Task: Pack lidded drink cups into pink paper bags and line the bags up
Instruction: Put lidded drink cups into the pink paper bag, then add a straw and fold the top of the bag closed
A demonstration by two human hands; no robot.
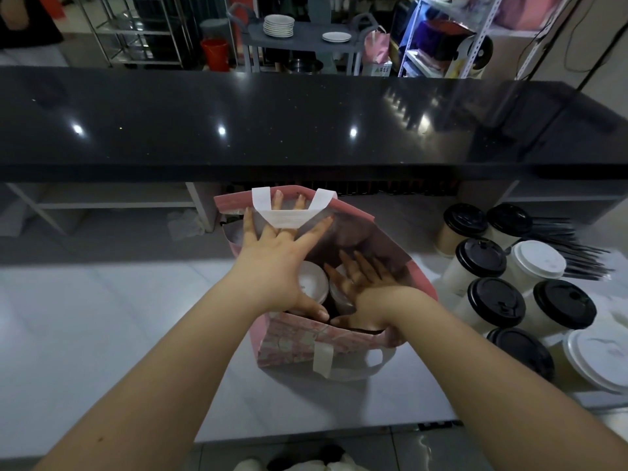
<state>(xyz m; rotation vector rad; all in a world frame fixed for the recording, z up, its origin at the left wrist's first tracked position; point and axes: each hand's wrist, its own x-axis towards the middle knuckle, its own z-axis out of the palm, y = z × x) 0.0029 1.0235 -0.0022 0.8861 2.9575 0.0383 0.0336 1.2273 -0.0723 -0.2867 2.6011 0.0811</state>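
A pink paper bag (299,341) with white handles stands open on the white table. My left hand (275,263) reaches across the opening, its spread fingers against the far wall of the bag, two of them under the white handle. My right hand (360,283) is inside the bag with straight fingers, lying on a white-lidded cup (339,297). A second white-lidded cup (312,282) stands in the bag beside it, partly covered by my left hand. Several more lidded cups (496,300), with black or white lids, stand to the right of the bag.
A black glossy counter (306,120) runs across behind the table, higher than it. Black straws (577,253) lie at the far right behind the cups. A grey cart with white plates (278,26), a red bucket and shelving stand beyond the counter.
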